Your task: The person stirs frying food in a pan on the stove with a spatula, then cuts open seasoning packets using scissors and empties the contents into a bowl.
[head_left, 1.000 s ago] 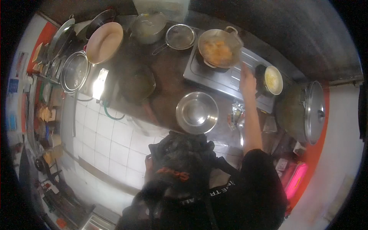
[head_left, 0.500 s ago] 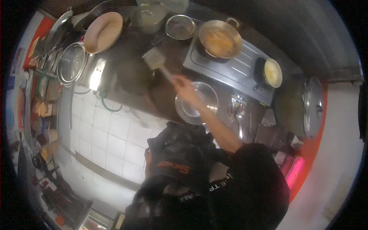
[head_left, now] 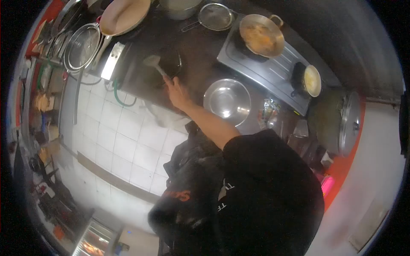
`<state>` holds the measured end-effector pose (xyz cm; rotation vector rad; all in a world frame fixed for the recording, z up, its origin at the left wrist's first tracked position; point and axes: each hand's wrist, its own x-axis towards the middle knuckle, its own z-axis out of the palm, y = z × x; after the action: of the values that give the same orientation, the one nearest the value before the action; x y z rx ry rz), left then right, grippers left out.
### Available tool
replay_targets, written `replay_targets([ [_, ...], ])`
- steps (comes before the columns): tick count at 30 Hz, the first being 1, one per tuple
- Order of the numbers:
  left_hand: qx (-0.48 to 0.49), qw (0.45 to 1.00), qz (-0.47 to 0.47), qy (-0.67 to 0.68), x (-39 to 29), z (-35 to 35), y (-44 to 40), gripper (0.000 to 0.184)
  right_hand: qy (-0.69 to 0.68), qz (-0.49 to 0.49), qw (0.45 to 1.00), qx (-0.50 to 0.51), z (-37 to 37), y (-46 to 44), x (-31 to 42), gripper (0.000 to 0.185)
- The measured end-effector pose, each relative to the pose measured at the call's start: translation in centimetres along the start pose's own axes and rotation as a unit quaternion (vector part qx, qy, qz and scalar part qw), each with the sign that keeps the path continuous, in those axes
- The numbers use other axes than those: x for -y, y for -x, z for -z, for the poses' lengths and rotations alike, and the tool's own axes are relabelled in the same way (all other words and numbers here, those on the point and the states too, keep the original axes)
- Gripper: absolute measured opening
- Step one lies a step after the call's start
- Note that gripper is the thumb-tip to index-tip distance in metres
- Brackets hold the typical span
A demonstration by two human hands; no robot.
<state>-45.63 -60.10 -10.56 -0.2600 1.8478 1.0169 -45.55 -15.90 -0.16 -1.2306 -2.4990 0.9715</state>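
Note:
My right hand [head_left: 177, 94] is closed round the handle of a spatula [head_left: 152, 61]. Its pale, flat blade is over a dark, hazy pan [head_left: 174, 63] whose outline is hard to make out. To the right of this hand sits a shiny metal bowl [head_left: 227, 101] on the dark counter. My left hand is out of sight, below or behind my dark clothing.
A two-handled pan with browned food [head_left: 261, 36] stands on the steel stove [head_left: 252, 70], near a small pan with yellow contents [head_left: 313, 81]. A round strainer [head_left: 215, 17], a large pan [head_left: 124, 17] and a lidded pot [head_left: 350, 123] surround the counter.
My right hand and the spatula have moved left, and the blade now sits lower over the dark pan. The metal bowl is uncovered by my arm. The whole view has shifted.

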Motion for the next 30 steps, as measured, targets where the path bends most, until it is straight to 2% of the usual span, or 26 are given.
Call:
replay_targets([
  [1, -0.006, 1.0, 0.004, 0.006, 0.4, 0.4, 0.2, 0.033, 0.014, 0.006, 1.0, -0.009, -1.5, -0.6, -0.4, 0.054],
  [2, -0.011, 1.0, 0.007, 0.013, 0.9, 0.7, 0.5, 0.034, 0.012, 0.022, 0.998, -0.059, -3.7, -1.3, -1.0, 0.057],
  [3, -0.016, 1.0, 0.012, 0.019, 1.2, 1.0, 0.8, 0.034, 0.009, 0.03, 0.998, -0.05, -4.1, -1.6, -0.6, 0.057],
  [6, -0.029, 0.999, 0.022, 0.034, 2.4, 1.7, 2.0, 0.034, -0.034, -0.064, 0.997, 0.025, -4.4, -2.0, -0.4, 0.059],
  [7, -0.035, 0.998, 0.025, 0.04, 2.6, 1.9, 2.3, 0.034, -0.036, -0.058, 0.997, 0.033, -5.9, -2.4, -1.2, 0.059],
  [9, -0.042, 0.998, 0.029, 0.048, 3.1, 2.3, 2.9, 0.034, -0.026, -0.038, 0.998, -0.038, -7.3, -2.4, -1.8, 0.064],
  [10, -0.043, 0.997, 0.033, 0.051, 3.3, 2.5, 3.1, 0.034, -0.044, -0.081, 0.996, 0.02, -6.8, -2.3, -1.7, 0.07],
  [14, -0.043, 0.997, 0.038, 0.057, 3.9, 3.1, 3.1, 0.035, -0.003, -0.062, 0.998, -0.015, -7.9, -1.6, -2.5, 0.07],
  [17, -0.033, 0.997, 0.041, 0.055, 4.1, 3.6, 2.6, 0.035, 0.011, -0.058, 0.995, -0.08, -5.7, 1.1, -1.2, 0.059],
  [19, -0.026, 0.997, 0.042, 0.051, 4.0, 3.9, 2.1, 0.036, -0.037, -0.002, 0.999, -0.026, -3.9, 3.5, -0.8, 0.065],
  [20, -0.022, 0.998, 0.043, 0.049, 4.0, 4.2, 1.8, 0.036, -0.098, -0.024, 0.995, -0.013, -3.2, 5.0, -0.3, 0.066],
  [24, 0.001, 0.998, 0.046, 0.033, 2.7, 4.7, 0.3, 0.036, -0.091, -0.02, 0.995, -0.019, 1.0, 12.1, 0.5, 0.067],
  [26, 0.01, 0.999, 0.047, 0.02, 1.8, 4.9, -0.7, 0.036, -0.045, 0.04, 0.996, -0.059, 2.2, 15.1, -0.4, 0.06],
  [29, 0.014, 0.999, 0.052, 0.007, -0.7, 4.8, -2.3, 0.037, -0.075, -0.038, 0.995, -0.058, 4.8, 18.1, -2.3, 0.059],
  [30, 0.02, 0.999, 0.05, 0.002, -1.9, 4.7, -3.0, 0.037, -0.128, -0.055, 0.987, -0.08, 5.9, 18.6, -3.1, 0.057],
])
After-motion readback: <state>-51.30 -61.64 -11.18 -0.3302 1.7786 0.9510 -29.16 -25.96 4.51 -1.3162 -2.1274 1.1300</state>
